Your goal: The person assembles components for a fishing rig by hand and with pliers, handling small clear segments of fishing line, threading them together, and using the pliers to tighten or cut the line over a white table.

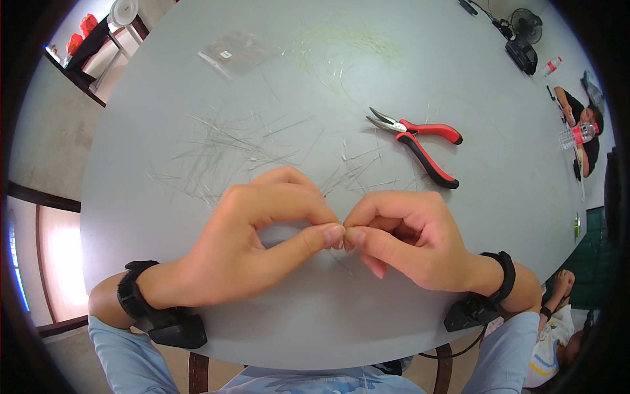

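Observation:
My left hand (pixel 269 230) and my right hand (pixel 413 240) meet fingertip to fingertip above the near half of the grey table. Each pinches thumb against forefinger; what sits between the tips is too small and covered to make out. Just below the fingertips a thin wire-like piece (pixel 342 264) shows, and I cannot tell whether it is held or lies on the table. Beyond my hands, many thin metal pins (pixel 223 148) lie scattered, with a smaller group (pixel 357 167) farther right. Bent-nose pliers (pixel 426 141) with red and black handles lie spread apart beyond my right hand.
At the back of the grey table (pixel 164 79) lie a clear plastic bag (pixel 235 54) and a loose tangle of pale yellow-green thread (pixel 348 46). Plastic bottles (pixel 577 136), a small black fan (pixel 526 26) and other people are off to the right. Black bands circle both wrists.

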A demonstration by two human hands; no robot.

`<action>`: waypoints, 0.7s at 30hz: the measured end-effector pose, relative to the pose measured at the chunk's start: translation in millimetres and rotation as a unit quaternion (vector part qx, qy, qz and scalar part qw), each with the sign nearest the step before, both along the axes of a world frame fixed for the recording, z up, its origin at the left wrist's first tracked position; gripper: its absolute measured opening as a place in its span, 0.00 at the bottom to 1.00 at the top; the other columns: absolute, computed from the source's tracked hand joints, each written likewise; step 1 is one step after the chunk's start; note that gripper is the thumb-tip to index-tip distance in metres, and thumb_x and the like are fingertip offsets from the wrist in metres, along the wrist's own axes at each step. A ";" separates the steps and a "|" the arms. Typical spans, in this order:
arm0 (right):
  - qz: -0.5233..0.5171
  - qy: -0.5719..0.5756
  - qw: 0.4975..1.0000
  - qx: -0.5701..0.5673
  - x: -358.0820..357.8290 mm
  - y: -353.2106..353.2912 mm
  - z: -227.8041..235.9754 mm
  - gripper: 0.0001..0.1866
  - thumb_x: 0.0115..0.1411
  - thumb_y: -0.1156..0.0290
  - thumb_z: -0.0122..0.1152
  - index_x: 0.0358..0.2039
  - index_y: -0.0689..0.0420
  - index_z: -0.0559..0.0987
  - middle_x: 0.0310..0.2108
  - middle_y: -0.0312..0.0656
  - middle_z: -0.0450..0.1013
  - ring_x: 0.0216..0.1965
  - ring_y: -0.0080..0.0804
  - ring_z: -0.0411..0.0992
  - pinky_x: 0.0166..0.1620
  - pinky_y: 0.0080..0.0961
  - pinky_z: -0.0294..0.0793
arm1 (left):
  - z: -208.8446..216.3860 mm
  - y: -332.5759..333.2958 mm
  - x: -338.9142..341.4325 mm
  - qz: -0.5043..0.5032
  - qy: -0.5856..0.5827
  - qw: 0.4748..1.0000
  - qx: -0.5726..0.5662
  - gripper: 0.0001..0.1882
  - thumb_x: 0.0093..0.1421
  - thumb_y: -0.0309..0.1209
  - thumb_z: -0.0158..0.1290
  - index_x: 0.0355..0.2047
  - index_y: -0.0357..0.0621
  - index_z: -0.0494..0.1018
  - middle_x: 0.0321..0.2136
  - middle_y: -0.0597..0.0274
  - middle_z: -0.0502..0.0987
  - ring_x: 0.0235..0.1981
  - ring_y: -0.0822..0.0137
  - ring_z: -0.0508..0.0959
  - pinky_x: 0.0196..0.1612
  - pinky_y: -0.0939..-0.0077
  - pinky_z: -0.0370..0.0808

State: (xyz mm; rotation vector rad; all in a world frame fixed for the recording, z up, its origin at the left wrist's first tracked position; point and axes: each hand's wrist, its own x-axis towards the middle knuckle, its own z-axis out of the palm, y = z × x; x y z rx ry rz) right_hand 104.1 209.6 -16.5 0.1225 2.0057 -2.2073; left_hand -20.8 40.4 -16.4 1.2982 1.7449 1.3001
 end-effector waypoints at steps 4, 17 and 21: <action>0.002 -0.013 1.000 -0.011 -2.0 0.9 1.6 0.04 0.59 0.76 0.49 0.29 0.62 0.73 0.17 0.30 0.66 0.19 0.12 0.62 0.22 0.11 0.58 | 1.9 -1.1 -1.1 0.010 -0.002 1.000 -0.005 0.03 0.54 0.24 0.53 0.25 0.39 0.75 0.25 0.64 0.75 0.35 0.68 0.69 0.40 0.74 0.65; 0.008 -0.130 0.965 -0.229 -9.6 10.9 7.6 0.05 0.58 0.77 0.48 0.28 0.64 0.72 0.23 0.39 0.69 0.14 0.16 0.59 0.18 0.14 0.56 | 11.4 0.2 0.3 0.003 0.170 0.981 0.097 0.13 0.43 0.18 0.59 0.32 0.39 0.77 0.30 0.57 0.75 0.31 0.63 0.75 0.33 0.74 0.71; 0.041 -0.189 0.941 -0.278 -12.3 11.7 7.3 0.05 0.57 0.78 0.48 0.28 0.64 0.72 0.25 0.40 0.67 0.14 0.15 0.58 0.18 0.13 0.54 | 0.5 2.8 -2.4 -0.018 0.246 0.948 0.201 0.16 0.40 0.19 0.61 0.33 0.38 0.78 0.29 0.56 0.74 0.28 0.63 0.76 0.28 0.75 0.72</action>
